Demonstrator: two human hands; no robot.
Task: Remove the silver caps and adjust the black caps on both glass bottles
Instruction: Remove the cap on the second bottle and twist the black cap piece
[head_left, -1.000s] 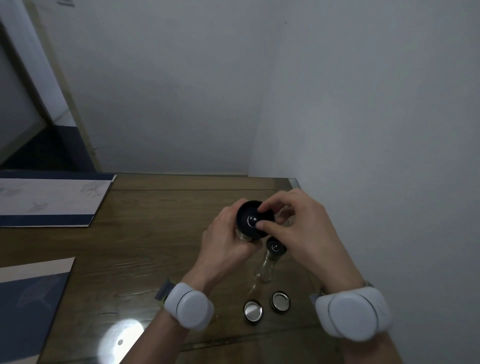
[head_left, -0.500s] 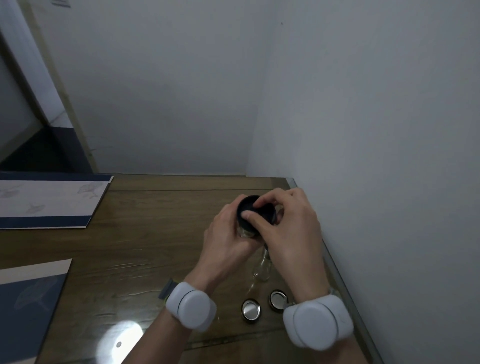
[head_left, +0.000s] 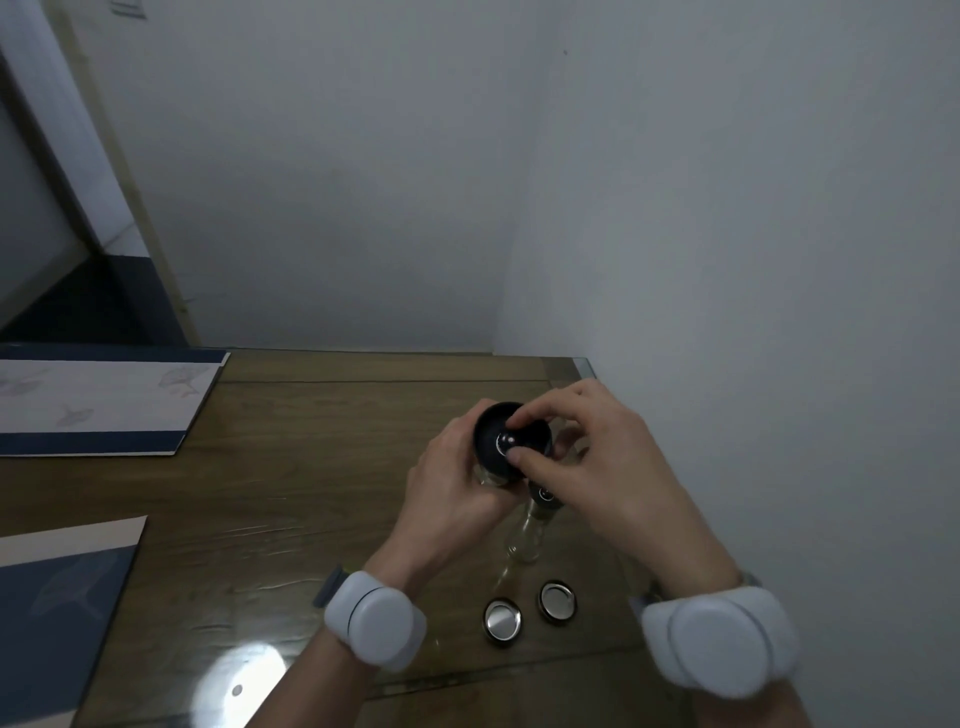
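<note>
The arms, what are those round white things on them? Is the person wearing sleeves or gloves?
No sleeves or gloves show: both forearms and hands are bare. The left wrist carries a chunky, rounded white device with a thin dark seam line and a grey strap at its side. The right wrist wears a matching white device, slightly blurred. No cables or markings show on either.

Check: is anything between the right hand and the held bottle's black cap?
Nothing visible. The right hand already pinches the black cap with thumb and fingers, while the left hand grips the bottle beneath it. The second bottle stands lower, out of the way.
</note>
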